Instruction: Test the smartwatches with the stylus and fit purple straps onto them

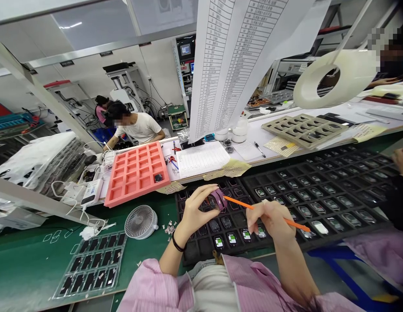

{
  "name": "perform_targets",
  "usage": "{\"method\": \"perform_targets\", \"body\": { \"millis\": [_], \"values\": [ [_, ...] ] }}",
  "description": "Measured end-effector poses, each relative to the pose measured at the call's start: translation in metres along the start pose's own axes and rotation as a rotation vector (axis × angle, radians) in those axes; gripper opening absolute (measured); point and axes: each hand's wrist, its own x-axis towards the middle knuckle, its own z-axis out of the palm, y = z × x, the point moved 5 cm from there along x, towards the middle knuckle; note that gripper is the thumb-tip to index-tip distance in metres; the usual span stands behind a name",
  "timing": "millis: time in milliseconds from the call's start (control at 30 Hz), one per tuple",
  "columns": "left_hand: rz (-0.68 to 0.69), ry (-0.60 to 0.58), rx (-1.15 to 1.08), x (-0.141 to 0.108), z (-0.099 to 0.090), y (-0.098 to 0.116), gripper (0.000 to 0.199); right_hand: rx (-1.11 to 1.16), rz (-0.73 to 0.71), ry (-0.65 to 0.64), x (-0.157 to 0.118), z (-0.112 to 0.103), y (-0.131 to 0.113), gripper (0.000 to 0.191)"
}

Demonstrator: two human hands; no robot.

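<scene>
The left hand (pixel 198 210) is pinching a purple device (pixel 219 199); the right hand (pixel 271 221) is clamping an orange rod (pixel 240 203), its tip reaching leftward to the device.

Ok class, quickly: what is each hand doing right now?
Left hand: closed, holding a small dark device with a pink part.
Right hand: closed, holding an orange stick.

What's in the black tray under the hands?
The black tray holds small devices in its slots. The slots right under the left hand and right hand are covered, so I can't see what's in them.
</scene>
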Motion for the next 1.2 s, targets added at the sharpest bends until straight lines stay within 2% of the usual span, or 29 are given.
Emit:
{"method": "perform_targets", "body": {
  "millis": [200, 367, 767, 1200],
  "values": [
    [0.004, -0.022, 0.034, -0.0001, 0.001, -0.0002, 0.05, -0.013, 0.019, -0.008, 0.0004, 0.0007, 0.0012, 0.056],
    [-0.014, -0.045, 0.018, 0.0015, 0.0013, 0.0025, 0.053, 0.057, -0.026, -0.041, -0.0014, 0.0034, 0.0003, 0.054],
    [-0.007, -0.045, 0.014, 0.0007, 0.0023, 0.0029, 0.056, 0.05, -0.04, -0.087, -0.002, 0.0063, -0.0004, 0.054],
    [-0.016, -0.05, 0.02, 0.0002, 0.0028, 0.0021, 0.048, 0.038, 0.057, -0.069, 0.0003, 0.0094, 0.004, 0.057]
  ]
}}
